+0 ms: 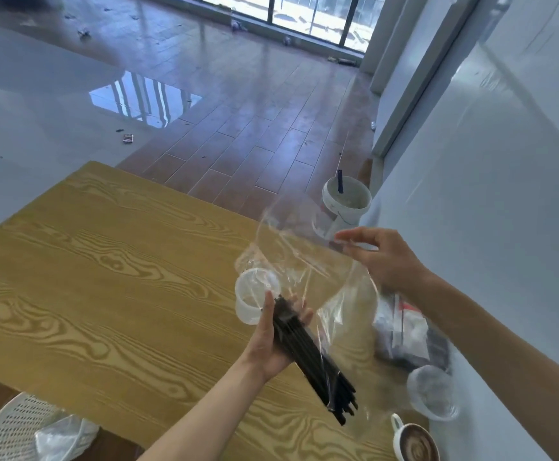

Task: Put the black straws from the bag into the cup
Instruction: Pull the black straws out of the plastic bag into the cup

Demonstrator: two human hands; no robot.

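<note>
My left hand [271, 341] grips a bundle of black straws [311, 354], tilted with its upper end near the cup and its lower end pointing toward me. A clear plastic bag [304, 257] hangs crumpled above the straws; part of it still drapes over the bundle. My right hand [384, 257] is at the bag's right edge, fingers curled and spread, and seems to pinch the film. A clear plastic cup [255, 299] stands upright on the wooden table [112, 277], just left of the straws' upper end.
A second clear cup [433, 397] and a mug of coffee [414, 444] sit at the table's near right corner. A dark packet in plastic [408, 337] lies by the white wall. A white bucket [346, 201] stands on the floor beyond. A white basket [22, 427] is at lower left.
</note>
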